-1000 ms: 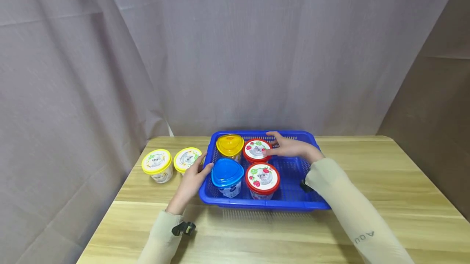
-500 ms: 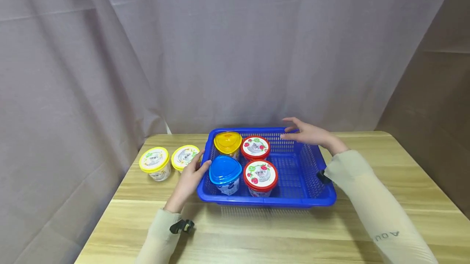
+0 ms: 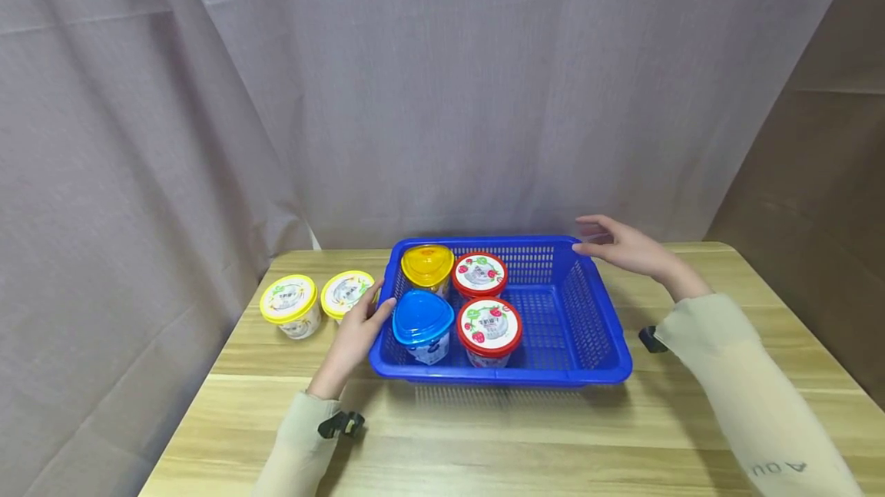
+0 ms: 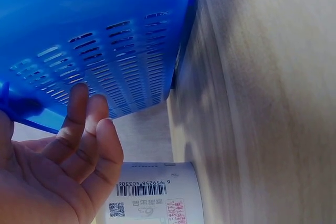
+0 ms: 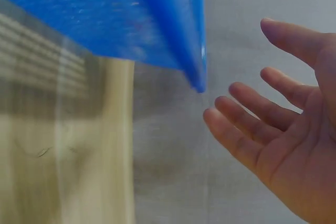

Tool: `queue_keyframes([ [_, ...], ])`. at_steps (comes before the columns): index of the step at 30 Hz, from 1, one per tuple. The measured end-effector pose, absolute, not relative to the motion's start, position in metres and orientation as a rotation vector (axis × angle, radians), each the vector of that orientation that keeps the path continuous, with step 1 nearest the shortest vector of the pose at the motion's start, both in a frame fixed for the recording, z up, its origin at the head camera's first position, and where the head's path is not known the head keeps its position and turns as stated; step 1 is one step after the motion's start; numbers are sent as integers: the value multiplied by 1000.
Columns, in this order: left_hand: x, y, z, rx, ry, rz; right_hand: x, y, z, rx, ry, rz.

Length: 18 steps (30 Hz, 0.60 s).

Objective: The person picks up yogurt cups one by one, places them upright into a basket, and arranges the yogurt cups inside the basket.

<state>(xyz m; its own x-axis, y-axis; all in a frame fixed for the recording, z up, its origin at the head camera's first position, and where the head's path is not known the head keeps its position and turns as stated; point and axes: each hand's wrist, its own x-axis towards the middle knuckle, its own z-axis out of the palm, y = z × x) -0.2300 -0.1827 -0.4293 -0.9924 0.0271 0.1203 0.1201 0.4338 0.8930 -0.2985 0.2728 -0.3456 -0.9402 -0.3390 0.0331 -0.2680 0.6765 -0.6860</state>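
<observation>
A blue plastic basket stands on the table. Inside its left half are two tubs with red-rimmed strawberry-print lids, a front one and a back one. Left of these sit a blue-lidded cup and a yellow-lidded cup. My left hand holds the basket's left rim, thumb over the edge and fingers along the outer wall. With fingers spread and nothing in it, my right hand hovers beyond the back right corner, apart from the rim in the right wrist view.
Two white tubs with yellow-rimmed lids, one at the far left and one partly behind my left hand, stand outside the basket. The wooden table ends before a grey curtain.
My right hand has left the back red-rimmed tub and moved right, out past the basket's back right corner. The left hand stays at the left rim.
</observation>
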Motion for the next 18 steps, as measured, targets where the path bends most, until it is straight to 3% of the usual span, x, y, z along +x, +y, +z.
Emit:
queue_keyframes([
  [18,-232,-183,-430,-128,-2599,-1598,-263,277,-390,-315,2867,-1415],
])
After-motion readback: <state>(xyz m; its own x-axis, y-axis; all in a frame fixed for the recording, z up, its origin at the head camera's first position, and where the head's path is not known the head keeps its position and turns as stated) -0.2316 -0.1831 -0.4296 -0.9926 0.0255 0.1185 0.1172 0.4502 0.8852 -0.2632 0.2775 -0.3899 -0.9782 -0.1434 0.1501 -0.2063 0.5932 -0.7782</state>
